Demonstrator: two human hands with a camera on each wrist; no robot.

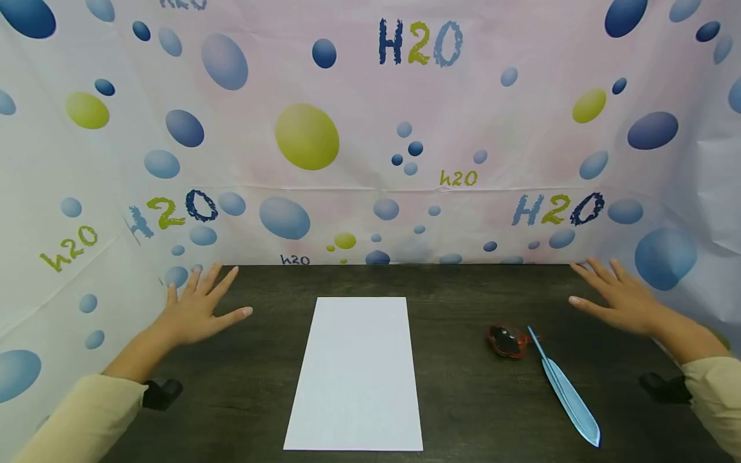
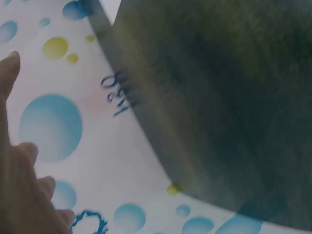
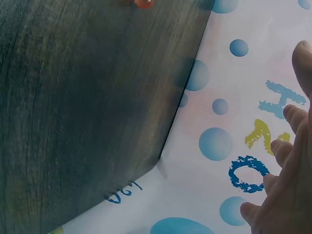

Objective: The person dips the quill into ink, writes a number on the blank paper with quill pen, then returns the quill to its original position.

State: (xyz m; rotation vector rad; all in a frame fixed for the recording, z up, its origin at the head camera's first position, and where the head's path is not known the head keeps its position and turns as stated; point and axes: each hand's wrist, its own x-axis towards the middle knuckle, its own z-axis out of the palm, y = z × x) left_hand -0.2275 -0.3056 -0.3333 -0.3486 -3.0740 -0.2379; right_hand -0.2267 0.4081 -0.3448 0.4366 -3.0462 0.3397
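My left hand (image 1: pixel 193 312) is held over the left side of the dark table with its fingers spread, holding nothing. On the opposite side my right hand (image 1: pixel 628 305) has its fingers spread too, and nothing is in it. A white sheet of paper (image 1: pixel 357 373) lies in the middle of the table, nearest to the left hand. Nearer the right hand are a pair of sunglasses (image 1: pixel 508 341) with a reddish frame and dark lenses, and a light blue feather-shaped item (image 1: pixel 570 399). The tip of its thin stem reaches beside the sunglasses.
The dark wood-grain table (image 1: pixel 463 411) meets a white patterned sheet (image 1: pixel 359 83) with bubbles and H2O lettering at the back and both sides. A black strap piece (image 1: pixel 162 393) sits at the left wrist, another black piece (image 1: pixel 666 388) at the right.
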